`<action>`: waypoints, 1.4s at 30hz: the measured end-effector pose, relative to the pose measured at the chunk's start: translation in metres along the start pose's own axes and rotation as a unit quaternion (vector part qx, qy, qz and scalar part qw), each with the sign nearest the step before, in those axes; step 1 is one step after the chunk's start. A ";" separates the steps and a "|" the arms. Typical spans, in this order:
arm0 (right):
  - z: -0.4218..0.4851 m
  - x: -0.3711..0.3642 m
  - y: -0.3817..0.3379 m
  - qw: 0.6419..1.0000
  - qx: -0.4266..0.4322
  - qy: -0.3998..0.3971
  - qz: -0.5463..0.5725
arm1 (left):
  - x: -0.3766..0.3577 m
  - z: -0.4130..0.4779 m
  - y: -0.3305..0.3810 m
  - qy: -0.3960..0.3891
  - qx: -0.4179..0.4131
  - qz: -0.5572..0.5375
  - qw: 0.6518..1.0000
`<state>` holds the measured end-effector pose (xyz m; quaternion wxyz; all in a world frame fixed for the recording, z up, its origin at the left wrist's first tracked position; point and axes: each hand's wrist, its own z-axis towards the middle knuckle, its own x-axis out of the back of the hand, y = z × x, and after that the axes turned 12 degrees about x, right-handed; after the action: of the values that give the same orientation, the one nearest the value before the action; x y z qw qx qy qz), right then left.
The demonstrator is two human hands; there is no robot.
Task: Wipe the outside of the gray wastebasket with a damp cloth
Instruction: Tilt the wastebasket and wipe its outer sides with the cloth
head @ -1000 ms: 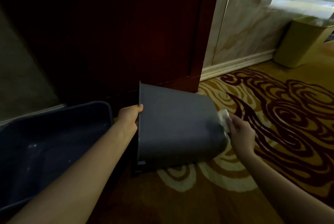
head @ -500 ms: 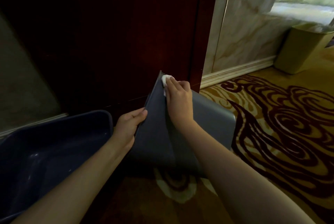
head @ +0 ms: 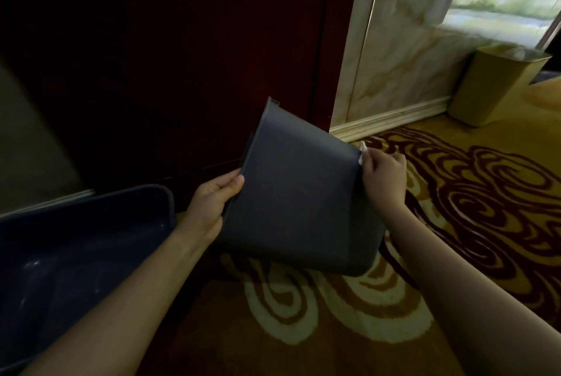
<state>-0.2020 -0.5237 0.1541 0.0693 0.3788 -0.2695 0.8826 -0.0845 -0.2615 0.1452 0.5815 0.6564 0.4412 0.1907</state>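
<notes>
The gray wastebasket is tipped on its side above the carpet, its open rim to the left and its base to the right. My left hand grips the rim at the lower left. My right hand presses a small white damp cloth against the basket's upper right edge, near the base. Only a corner of the cloth shows past my fingers.
A dark blue plastic tub sits on the floor at the left. A dark wooden door stands behind the basket. A marble wall panel and a tan wastebasket are at the right. Patterned carpet covers the floor.
My right hand with the cloth slid from the rim's top corner across the side to the basket's base edge at the right. The basket tilted, its rim now higher.
</notes>
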 end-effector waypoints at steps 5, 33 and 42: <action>-0.026 -0.009 -0.006 0.997 0.059 -0.026 -0.043 | 0.031 -0.003 -0.033 -0.038 0.107 0.022 0.993; -0.066 0.032 -0.068 0.986 0.031 0.031 0.164 | -0.019 -0.024 0.056 0.154 0.246 -0.010 0.957; -0.076 -0.029 -0.171 0.955 0.265 -0.085 0.103 | -0.002 -0.022 0.034 0.113 0.136 -0.075 0.981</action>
<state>-0.1740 -0.3360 0.1629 -0.1483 0.4277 -0.0680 0.8891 -0.0903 -0.2473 0.1826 0.4461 0.6686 0.5737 0.1575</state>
